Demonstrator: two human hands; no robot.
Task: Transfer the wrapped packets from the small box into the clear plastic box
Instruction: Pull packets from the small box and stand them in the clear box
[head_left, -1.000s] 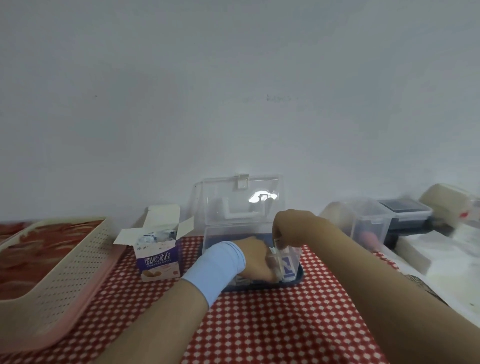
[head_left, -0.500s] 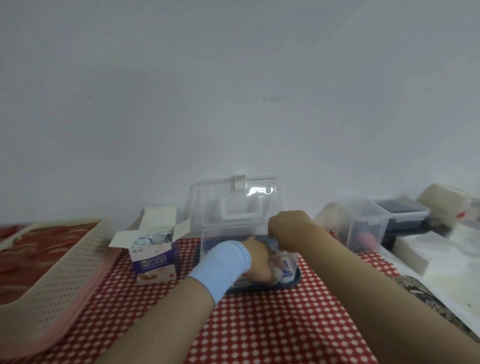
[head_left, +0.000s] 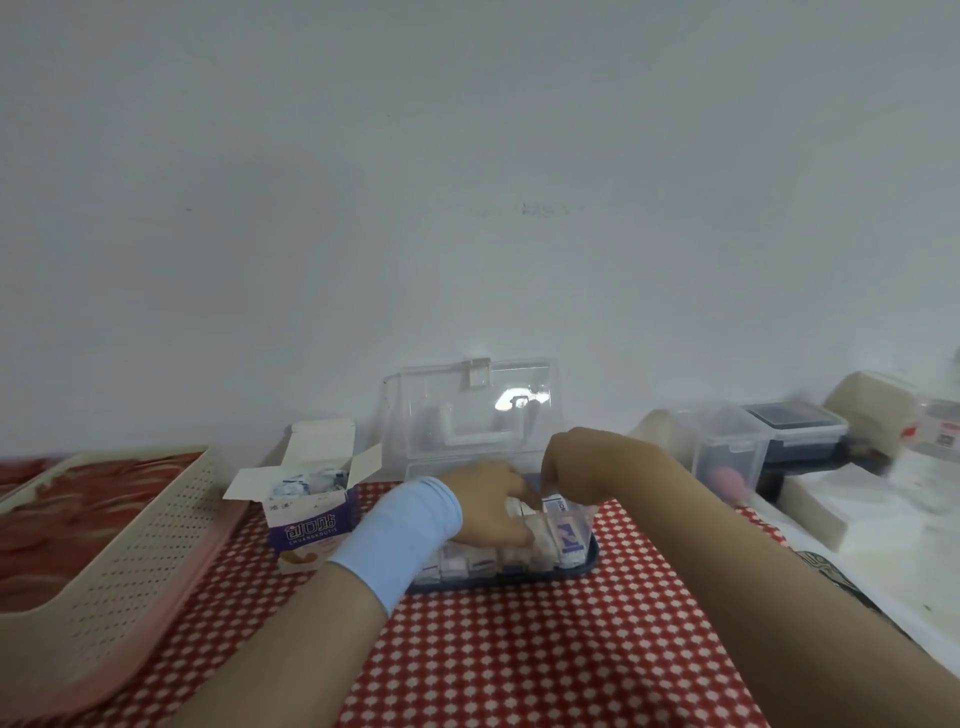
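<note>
The clear plastic box (head_left: 582, 564) with a dark blue base stands at the table's middle, its lid (head_left: 467, 410) open against the wall. White wrapped packets (head_left: 480, 561) stand in a row inside it. My left hand (head_left: 485, 506), with a light blue wristband, reaches into the box from the left and holds a bunch of packets between thumb and fingers. My right hand (head_left: 584, 465) hangs over the box's right part, fingers curled down and pinching the top of a packet (head_left: 550, 506). The small purple-and-white box (head_left: 311, 527) sits open to the left, with more packets (head_left: 301, 486) inside.
A perforated beige tray (head_left: 130, 561) lies at the left on the red checked cloth (head_left: 519, 654). At the right stand clear lidded containers (head_left: 737, 452), a dark-lidded tub (head_left: 795, 426) and white stacked material (head_left: 852, 493). The wall runs just behind the boxes.
Both hands stay inside the clear box. My left hand has drawn slightly left along the packets, and my right hand has barely shifted above them.
</note>
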